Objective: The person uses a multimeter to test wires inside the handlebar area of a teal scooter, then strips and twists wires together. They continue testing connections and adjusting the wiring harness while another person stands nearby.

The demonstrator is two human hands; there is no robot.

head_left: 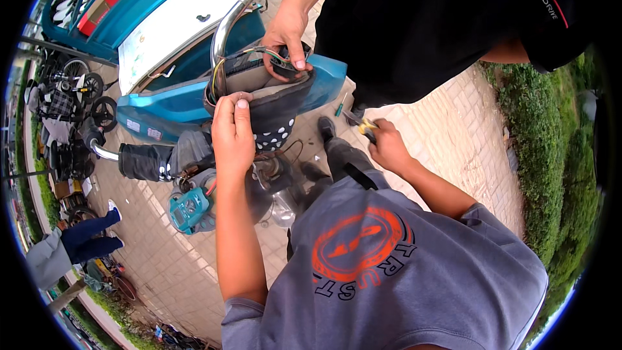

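My left hand (233, 133) is closed on the grey-lined edge of a dark padded handlebar cover (282, 105) with white polka dots. Below and to the right, my right hand (391, 148) grips a pair of pliers (365, 127) with yellow and black handles, its jaws pointing up and left. Across from me, another person's hand (287, 31) holds a black plastic part (283, 63) with coloured wires (249, 52) running from it. A chrome handlebar (223, 35) rises behind the cover, above the blue body panel (175, 111) of a vehicle.
A teal device like a meter (190, 210) rests left of my forearm. Near the other person's feet is a green-handled tool (340, 106). Parked bikes (78, 84) and a walking person (81, 243) are at the left; a hedge (531, 155) borders the paving at the right.
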